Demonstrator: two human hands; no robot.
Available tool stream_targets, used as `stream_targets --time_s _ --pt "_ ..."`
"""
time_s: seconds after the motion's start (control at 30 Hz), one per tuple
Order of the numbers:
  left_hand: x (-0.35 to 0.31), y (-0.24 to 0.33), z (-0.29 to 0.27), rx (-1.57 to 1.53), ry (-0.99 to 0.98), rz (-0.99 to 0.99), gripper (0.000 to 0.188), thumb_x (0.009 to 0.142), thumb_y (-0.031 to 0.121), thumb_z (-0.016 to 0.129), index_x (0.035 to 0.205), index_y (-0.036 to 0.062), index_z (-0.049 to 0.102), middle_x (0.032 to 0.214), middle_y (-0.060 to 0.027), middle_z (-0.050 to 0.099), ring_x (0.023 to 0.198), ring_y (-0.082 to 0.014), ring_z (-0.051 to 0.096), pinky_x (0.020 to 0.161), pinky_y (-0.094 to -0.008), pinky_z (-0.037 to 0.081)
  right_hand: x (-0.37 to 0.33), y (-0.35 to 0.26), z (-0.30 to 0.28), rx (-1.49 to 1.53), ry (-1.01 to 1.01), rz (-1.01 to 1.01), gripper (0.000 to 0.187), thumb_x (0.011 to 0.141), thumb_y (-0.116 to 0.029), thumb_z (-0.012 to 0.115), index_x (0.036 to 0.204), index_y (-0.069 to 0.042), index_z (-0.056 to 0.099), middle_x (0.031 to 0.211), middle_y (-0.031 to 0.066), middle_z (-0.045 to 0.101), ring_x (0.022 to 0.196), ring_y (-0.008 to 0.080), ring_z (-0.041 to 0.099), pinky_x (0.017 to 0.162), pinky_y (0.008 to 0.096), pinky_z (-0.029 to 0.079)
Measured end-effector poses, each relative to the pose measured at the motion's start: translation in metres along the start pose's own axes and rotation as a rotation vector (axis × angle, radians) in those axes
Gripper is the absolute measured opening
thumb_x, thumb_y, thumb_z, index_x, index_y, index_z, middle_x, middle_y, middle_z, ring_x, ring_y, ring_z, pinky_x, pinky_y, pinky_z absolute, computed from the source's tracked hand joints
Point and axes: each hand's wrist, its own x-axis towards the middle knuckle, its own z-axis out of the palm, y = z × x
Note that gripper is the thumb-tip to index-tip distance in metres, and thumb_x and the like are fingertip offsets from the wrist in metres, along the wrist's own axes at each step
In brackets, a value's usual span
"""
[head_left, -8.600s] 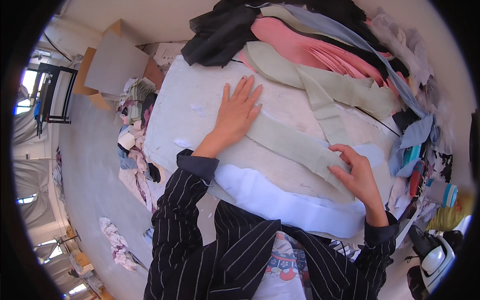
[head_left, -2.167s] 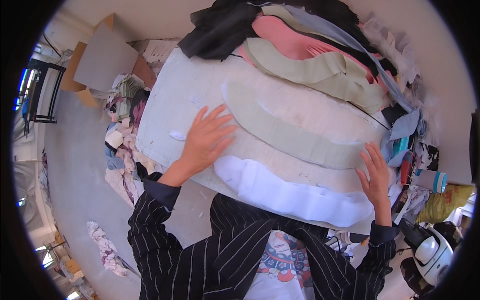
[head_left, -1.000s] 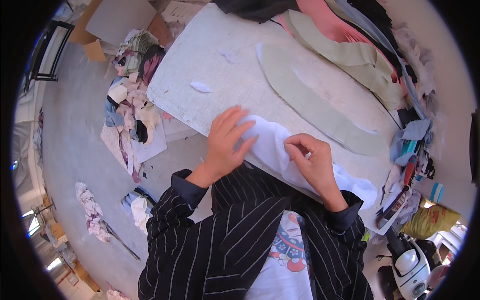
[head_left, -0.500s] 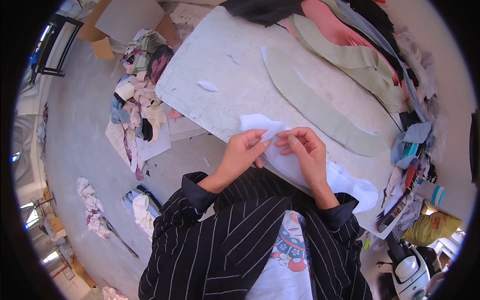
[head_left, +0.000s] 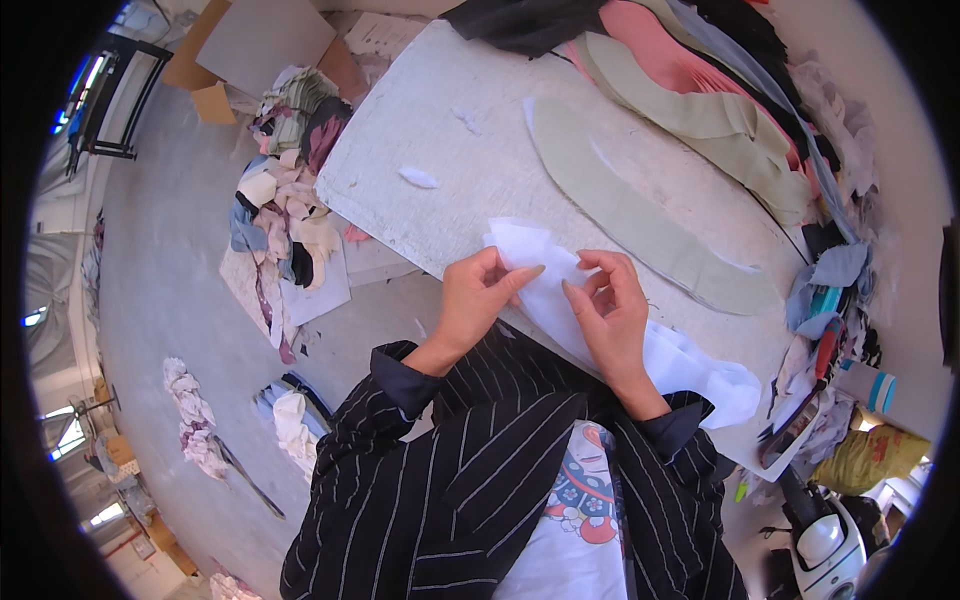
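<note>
A length of thin white fabric (head_left: 545, 277) lies along the table's near edge and hangs partly over it. My left hand (head_left: 478, 305) is closed on its far left part, thumb across the top and fingers underneath. At the fabric's other side, my right hand (head_left: 612, 318) has its fingers curled at the edge; a gap shows between thumb and index tips, while the lower fingers are partly hidden. Past my hands, a long curved pale-green fabric piece (head_left: 640, 225) lies flat, with white showing along its edge.
Green fabric strips (head_left: 700, 125) and pink fabric (head_left: 665, 55) are stacked on the far right. Small white scraps (head_left: 418, 177) dot the table (head_left: 390, 130). Left of it are a heap of fabric offcuts (head_left: 275, 215) and a cardboard box (head_left: 213, 100). A white machine (head_left: 828, 548) stands lower right.
My hands have moved slightly apart. The fold of white fabric between my fingers has opened out flatter, and my right thumb and index finger have spread.
</note>
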Motion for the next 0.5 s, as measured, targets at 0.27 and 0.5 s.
stream_targets --time_s 0.27,0.5 --pt "-0.002 -0.006 -0.001 0.085 -0.016 0.105 0.023 0.079 0.013 0.083 0.074 0.0015 0.064 0.071 0.001 0.065 0.066 -0.0037 0.054 0.058 -0.0214 0.045 0.015 0.0 -0.003 -0.031 -0.118 0.008 0.029 0.08 -0.011 0.075 0.105 -0.001 0.066 0.092 0.0058 0.063 0.068 0.0133 0.052 0.065 0.0252 0.045" --pt "-0.002 -0.009 0.001 0.068 0.021 0.146 0.028 0.083 0.015 0.08 0.068 0.0018 0.06 0.061 0.0015 0.059 0.061 -0.0031 0.05 0.053 -0.0225 0.041 0.01 0.004 -0.005 0.141 -0.051 0.112 0.008 0.083 -0.006 0.072 0.087 -0.001 0.069 0.079 0.0034 0.062 0.068 0.0104 0.053 0.064 0.0243 0.044"
